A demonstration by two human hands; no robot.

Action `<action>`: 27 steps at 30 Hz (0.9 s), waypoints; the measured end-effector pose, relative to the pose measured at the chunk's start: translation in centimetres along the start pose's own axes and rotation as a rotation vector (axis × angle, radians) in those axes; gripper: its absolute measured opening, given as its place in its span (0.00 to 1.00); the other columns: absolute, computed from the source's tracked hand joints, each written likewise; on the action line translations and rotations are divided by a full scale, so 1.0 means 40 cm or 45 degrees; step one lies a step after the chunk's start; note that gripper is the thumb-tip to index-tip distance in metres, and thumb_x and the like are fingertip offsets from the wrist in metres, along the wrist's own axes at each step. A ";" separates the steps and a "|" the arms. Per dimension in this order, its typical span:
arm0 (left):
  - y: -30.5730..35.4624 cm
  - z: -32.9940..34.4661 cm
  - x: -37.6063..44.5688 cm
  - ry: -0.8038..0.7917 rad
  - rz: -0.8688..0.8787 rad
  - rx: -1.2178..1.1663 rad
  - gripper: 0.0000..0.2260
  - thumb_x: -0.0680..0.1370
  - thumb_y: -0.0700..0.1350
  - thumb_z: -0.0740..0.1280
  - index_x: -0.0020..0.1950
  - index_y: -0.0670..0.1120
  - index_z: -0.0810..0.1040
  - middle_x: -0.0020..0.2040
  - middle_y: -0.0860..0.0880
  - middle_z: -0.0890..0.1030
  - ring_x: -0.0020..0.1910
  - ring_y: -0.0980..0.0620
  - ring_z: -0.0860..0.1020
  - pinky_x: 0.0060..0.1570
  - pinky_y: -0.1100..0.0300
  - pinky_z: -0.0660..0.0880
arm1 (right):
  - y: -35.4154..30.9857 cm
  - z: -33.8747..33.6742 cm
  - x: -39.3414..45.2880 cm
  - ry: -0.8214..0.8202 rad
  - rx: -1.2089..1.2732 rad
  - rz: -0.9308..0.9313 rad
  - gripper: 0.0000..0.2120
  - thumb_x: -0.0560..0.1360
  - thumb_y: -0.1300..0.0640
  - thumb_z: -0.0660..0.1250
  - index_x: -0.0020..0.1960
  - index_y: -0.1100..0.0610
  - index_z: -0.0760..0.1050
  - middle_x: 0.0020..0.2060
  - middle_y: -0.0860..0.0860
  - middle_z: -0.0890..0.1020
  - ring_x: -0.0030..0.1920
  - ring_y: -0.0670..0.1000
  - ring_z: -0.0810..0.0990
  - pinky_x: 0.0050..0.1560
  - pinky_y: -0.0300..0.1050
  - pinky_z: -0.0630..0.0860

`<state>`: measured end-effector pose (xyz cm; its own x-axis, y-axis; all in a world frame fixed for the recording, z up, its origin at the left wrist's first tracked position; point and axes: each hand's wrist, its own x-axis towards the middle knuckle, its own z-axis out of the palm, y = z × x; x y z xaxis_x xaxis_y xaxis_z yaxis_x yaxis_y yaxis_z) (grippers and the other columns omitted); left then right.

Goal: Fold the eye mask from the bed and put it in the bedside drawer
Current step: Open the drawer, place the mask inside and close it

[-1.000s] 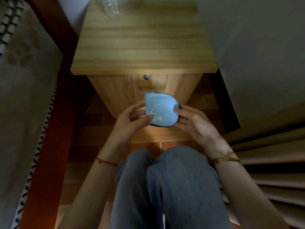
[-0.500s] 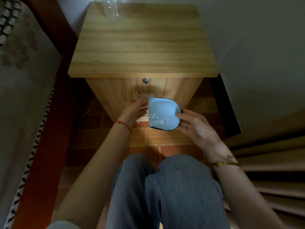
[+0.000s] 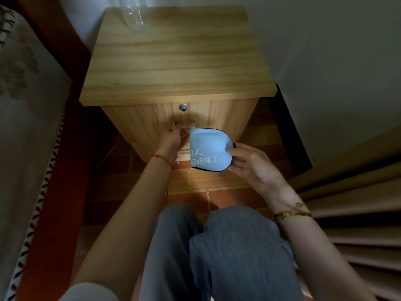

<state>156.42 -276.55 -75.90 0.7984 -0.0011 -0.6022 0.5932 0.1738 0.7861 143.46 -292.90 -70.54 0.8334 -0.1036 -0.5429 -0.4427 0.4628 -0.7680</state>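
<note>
The right hand [image 3: 251,168] holds the folded eye mask [image 3: 207,152] in front of the wooden bedside cabinet [image 3: 178,61]; its grip is clamped on the right edge of the mask, the thumb on the light blue front and the other fingers behind it. The mask is in the air, just before the cabinet front and above the tiled floor [image 3: 217,187], and it is not in the drawer [image 3: 152,122], which is closed. It is folded in half, with a dark border and pale characters printed on the lower part. The left hand [image 3: 173,140] reaches to the pale handle [image 3: 184,124] on the drawer front, just left of the mask; the fingertips are at the handle, but I cannot tell if the grip is closed around it. A small round metal lock [image 3: 183,107] sits above the handle. On the top of the cabinet, at the far edge, stands a clear plastic bottle [image 3: 134,14]. The bed [image 3: 26,105] is at the left, a curtain [image 3: 358,213] at the right, and the knees in blue jeans [image 3: 227,257] are below.
</note>
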 end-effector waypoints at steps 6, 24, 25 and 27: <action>-0.048 -0.010 -0.074 0.061 0.053 -0.001 0.09 0.82 0.43 0.60 0.47 0.40 0.75 0.37 0.47 0.77 0.31 0.54 0.77 0.22 0.70 0.73 | 0.002 0.005 -0.026 -0.055 -0.047 -0.027 0.13 0.73 0.64 0.67 0.58 0.63 0.77 0.49 0.58 0.85 0.48 0.53 0.85 0.48 0.44 0.83; -0.245 -0.085 -0.190 0.086 -0.082 -0.058 0.04 0.80 0.41 0.63 0.51 0.43 0.76 0.44 0.47 0.81 0.39 0.53 0.80 0.36 0.62 0.75 | 0.007 0.018 -0.104 -0.091 -0.151 -0.081 0.18 0.74 0.63 0.67 0.63 0.64 0.75 0.54 0.60 0.84 0.53 0.55 0.83 0.58 0.49 0.78; -0.249 -0.086 -0.195 0.089 -0.099 -0.066 0.04 0.80 0.41 0.62 0.47 0.45 0.75 0.42 0.47 0.80 0.39 0.53 0.80 0.37 0.61 0.76 | 0.009 0.019 -0.105 -0.090 -0.160 -0.078 0.19 0.74 0.63 0.67 0.64 0.64 0.74 0.54 0.60 0.83 0.53 0.55 0.83 0.57 0.49 0.78; -0.254 -0.090 -0.203 0.092 -0.112 -0.091 0.06 0.80 0.41 0.62 0.43 0.46 0.73 0.41 0.46 0.80 0.39 0.52 0.79 0.40 0.60 0.75 | 0.013 0.021 -0.104 -0.093 -0.169 -0.070 0.20 0.73 0.63 0.68 0.64 0.65 0.74 0.54 0.60 0.83 0.53 0.55 0.83 0.56 0.48 0.79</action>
<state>143.54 -274.75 -79.51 0.7327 0.0511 -0.6786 0.6493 0.2461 0.7196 140.03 -291.48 -68.40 0.8772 -0.0591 -0.4764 -0.4317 0.3370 -0.8367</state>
